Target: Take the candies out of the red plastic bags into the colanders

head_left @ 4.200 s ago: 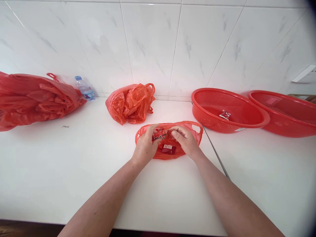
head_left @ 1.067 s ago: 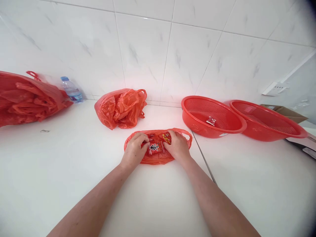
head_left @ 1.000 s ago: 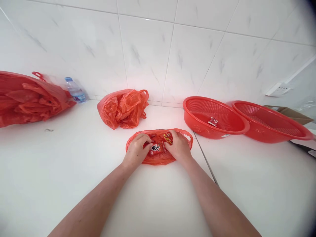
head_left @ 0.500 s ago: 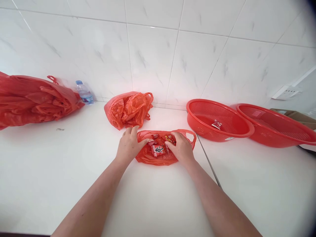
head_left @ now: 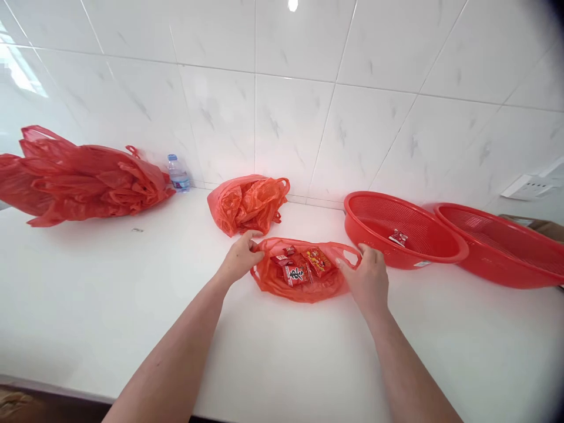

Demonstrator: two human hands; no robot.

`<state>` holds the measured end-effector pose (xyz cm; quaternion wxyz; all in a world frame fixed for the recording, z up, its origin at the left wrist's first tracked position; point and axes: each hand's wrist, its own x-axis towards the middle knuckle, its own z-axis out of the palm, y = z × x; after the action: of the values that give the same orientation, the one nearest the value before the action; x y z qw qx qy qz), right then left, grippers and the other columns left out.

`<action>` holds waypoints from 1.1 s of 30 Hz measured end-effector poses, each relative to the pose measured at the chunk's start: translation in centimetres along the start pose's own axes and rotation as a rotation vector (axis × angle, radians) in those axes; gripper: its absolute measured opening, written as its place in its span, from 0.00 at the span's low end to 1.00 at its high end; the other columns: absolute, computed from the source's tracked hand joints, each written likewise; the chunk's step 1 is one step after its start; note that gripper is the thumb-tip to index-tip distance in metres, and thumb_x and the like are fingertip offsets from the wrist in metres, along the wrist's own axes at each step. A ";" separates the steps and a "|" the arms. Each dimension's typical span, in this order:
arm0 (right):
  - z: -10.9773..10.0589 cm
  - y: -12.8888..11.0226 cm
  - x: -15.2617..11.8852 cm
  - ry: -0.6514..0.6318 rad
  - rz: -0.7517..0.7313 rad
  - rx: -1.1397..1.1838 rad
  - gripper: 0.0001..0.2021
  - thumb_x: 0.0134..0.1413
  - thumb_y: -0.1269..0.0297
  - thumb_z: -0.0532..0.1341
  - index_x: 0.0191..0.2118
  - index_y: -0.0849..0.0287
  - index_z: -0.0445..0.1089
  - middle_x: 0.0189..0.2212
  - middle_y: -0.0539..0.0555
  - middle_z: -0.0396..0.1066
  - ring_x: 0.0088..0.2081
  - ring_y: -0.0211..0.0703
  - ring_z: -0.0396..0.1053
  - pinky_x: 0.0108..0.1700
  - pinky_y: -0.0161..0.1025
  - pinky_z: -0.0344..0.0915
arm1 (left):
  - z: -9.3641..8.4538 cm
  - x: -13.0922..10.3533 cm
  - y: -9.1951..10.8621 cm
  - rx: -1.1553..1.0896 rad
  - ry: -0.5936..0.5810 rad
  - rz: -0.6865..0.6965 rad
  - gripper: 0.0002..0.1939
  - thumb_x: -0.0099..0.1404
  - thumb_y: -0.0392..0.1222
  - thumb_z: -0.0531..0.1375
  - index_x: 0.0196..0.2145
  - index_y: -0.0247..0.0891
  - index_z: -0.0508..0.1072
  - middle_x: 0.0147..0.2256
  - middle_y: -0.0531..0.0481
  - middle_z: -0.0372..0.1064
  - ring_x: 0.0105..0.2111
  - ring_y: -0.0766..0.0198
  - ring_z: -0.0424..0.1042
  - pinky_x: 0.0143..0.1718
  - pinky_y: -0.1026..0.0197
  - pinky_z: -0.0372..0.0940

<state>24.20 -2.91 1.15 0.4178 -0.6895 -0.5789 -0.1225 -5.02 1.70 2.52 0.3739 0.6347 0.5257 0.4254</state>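
A red plastic bag [head_left: 304, 296] lies spread on the white table with its mouth facing up. Inside it are several small snack packets, among them a red and white packet with a black character [head_left: 296, 274] and a red-yellow packet [head_left: 319, 261]. My left hand [head_left: 241, 257] is closed on the bag's left edge, thumb on the inner side. At the other end, my right hand [head_left: 368, 279] grips the bag by its right handle loop, fingers curled over it.
Two red perforated baskets [head_left: 403, 258] [head_left: 497, 273] stand on the right; the nearer holds one small packet [head_left: 398, 237]. Behind lies a crumpled red bag [head_left: 247, 205]. Farther left are a water bottle [head_left: 178, 174] and a heap of red bags [head_left: 97, 182]. A tiled wall [head_left: 291, 123] closes off the back.
My right hand has left the packets inside the bag and moved right to its handle. My left hand has shifted from the packets to the bag's left edge. The view has also shifted.
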 end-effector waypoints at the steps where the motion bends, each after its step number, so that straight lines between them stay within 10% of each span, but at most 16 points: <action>1: 0.0 0.0 0.0 -0.042 0.076 0.047 0.18 0.48 0.53 0.62 0.40 0.62 0.68 0.39 0.61 0.68 0.40 0.53 0.65 0.41 0.47 0.63 | 0.1 0.1 0.2 -0.106 0.047 0.000 0.23 0.53 0.43 0.63 0.47 0.40 0.66 0.22 0.58 0.63 0.20 0.69 0.63 0.22 0.67 0.57; 4: -0.6 -0.4 0.2 -0.107 0.270 0.373 0.13 0.50 0.53 0.60 0.28 0.59 0.68 0.30 0.54 0.68 0.32 0.45 0.65 0.37 0.43 0.62 | 0.1 0.1 0.9 -0.488 0.123 -0.018 0.23 0.52 0.45 0.65 0.45 0.38 0.66 0.22 0.58 0.64 0.20 0.71 0.63 0.22 0.68 0.58; 9: -2.6 -0.2 1.3 -0.044 0.349 1.086 0.10 0.47 0.57 0.66 0.31 0.57 0.70 0.44 0.53 0.70 0.36 0.40 0.67 0.40 0.40 0.64 | -0.6 -0.2 1.9 -0.997 0.056 0.002 0.21 0.51 0.41 0.67 0.43 0.39 0.68 0.19 0.61 0.58 0.17 0.77 0.57 0.18 0.74 0.54; 14: -4.1 0.3 2.2 -0.144 0.456 1.592 0.08 0.49 0.55 0.66 0.31 0.53 0.70 0.46 0.50 0.71 0.44 0.44 0.70 0.44 0.44 0.67 | -1.2 -0.8 3.0 -1.180 -0.059 0.113 0.24 0.51 0.35 0.67 0.46 0.43 0.68 0.40 0.52 0.70 0.25 0.78 0.64 0.26 0.74 0.62; 18: -3.8 -0.8 1.8 -0.216 0.597 1.828 0.07 0.49 0.58 0.67 0.31 0.51 0.69 0.26 0.44 0.70 0.31 0.34 0.70 0.38 0.35 0.69 | -0.2 -1.5 3.7 -0.905 -0.136 0.206 0.27 0.54 0.35 0.65 0.52 0.46 0.65 0.56 0.47 0.62 0.35 0.71 0.70 0.37 0.66 0.66; 21: -3.2 -2.7 0.8 -0.444 0.648 1.807 0.11 0.54 0.52 0.62 0.31 0.55 0.67 0.13 0.41 0.54 0.14 0.27 0.51 0.18 0.26 0.55 | 1.4 -1.9 3.5 -0.500 -0.070 0.267 0.24 0.61 0.36 0.59 0.54 0.45 0.61 0.51 0.45 0.68 0.41 0.64 0.72 0.40 0.61 0.66; 28: -2.7 -6.3 -1.5 -0.704 0.414 1.290 0.21 0.61 0.48 0.51 0.54 0.53 0.64 0.14 0.45 0.60 0.15 0.31 0.51 0.18 0.29 0.47 | 5.2 -3.0 3.2 0.469 0.171 0.881 0.08 0.64 0.34 0.53 0.35 0.39 0.72 0.36 0.46 0.71 0.37 0.61 0.69 0.39 0.56 0.65; 33: -2.9 -6.7 -2.3 -1.018 0.206 1.177 0.29 0.57 0.60 0.58 0.63 0.50 0.51 0.18 0.44 0.63 0.21 0.33 0.58 0.24 0.31 0.55 | 6.8 -4.5 3.9 0.442 0.228 0.787 0.07 0.63 0.38 0.56 0.28 0.38 0.70 0.24 0.51 0.61 0.24 0.67 0.61 0.23 0.64 0.59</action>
<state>18.39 -6.76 4.38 0.4068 -0.3761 -0.6021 0.5748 2.33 -3.54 3.05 -0.0205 0.7996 0.3607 0.4798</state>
